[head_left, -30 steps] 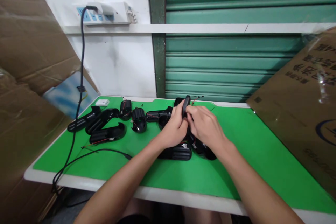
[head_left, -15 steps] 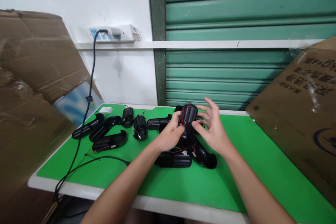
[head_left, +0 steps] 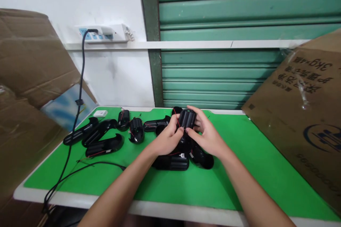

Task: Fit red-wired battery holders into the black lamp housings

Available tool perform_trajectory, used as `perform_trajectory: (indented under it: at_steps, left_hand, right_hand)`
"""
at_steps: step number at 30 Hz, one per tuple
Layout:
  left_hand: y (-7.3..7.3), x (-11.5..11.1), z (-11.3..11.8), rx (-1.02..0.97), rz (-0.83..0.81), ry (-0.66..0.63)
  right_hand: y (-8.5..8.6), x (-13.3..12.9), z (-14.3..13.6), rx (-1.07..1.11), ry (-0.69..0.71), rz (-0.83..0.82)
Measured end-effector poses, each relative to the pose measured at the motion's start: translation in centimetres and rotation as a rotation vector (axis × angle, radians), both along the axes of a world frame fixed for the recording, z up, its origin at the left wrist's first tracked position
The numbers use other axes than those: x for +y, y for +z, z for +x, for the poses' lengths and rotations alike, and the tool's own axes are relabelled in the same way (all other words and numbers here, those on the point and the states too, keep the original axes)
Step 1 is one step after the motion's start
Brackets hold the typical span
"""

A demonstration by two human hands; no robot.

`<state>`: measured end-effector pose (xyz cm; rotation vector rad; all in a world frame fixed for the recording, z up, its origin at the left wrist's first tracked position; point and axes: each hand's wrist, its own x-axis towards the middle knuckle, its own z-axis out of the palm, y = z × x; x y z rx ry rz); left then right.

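Between my two hands is a black plastic shell with a ribbed face and a red wire [head_left: 187,118], held up above the green table mat. My left hand [head_left: 170,133] grips its left side, thumb on the lower front. From the right, my right hand [head_left: 206,133] is closed around it too, its thumb near the left one and its fingers behind. Under and around my hands lie similar pieces: a ribbed black shell [head_left: 172,162] and a curved black shell [head_left: 203,158]. Another black shell [head_left: 156,124] rests just left of my left hand.
Several more black shells [head_left: 105,145] with thin wires lie on the left of the green mat [head_left: 255,170]. A black cable [head_left: 80,103] hangs from a wall socket strip [head_left: 103,32] across the table. Cardboard sheets [head_left: 298,113] flank both sides; a white adapter [head_left: 100,113] lies at the back left.
My right hand has closed in on the held shell; its fingers were spread before. The shell has turned slightly, and the whole view has shifted so that things appear further left.
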<state>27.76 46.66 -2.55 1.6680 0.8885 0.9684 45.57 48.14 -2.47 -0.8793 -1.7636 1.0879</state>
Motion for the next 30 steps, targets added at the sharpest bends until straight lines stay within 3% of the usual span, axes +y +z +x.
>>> perform_trajectory:
  at_steps: [8,20,30]
  left_hand:
    - [-0.1,0.2,0.0,0.102,0.081,0.006]
    - [-0.2,0.2,0.6,0.098,0.106,0.041]
    - [-0.5,0.5,0.2,-0.107,-0.125,0.009]
  right_hand:
    - [-0.2,-0.3,-0.3,-0.044,0.011,-0.014]
    - [-0.8,-0.1,-0.7,-0.038,-0.024,-0.007]
    - [-0.7,-0.2,-1.0,-0.021,-0.033,0.009]
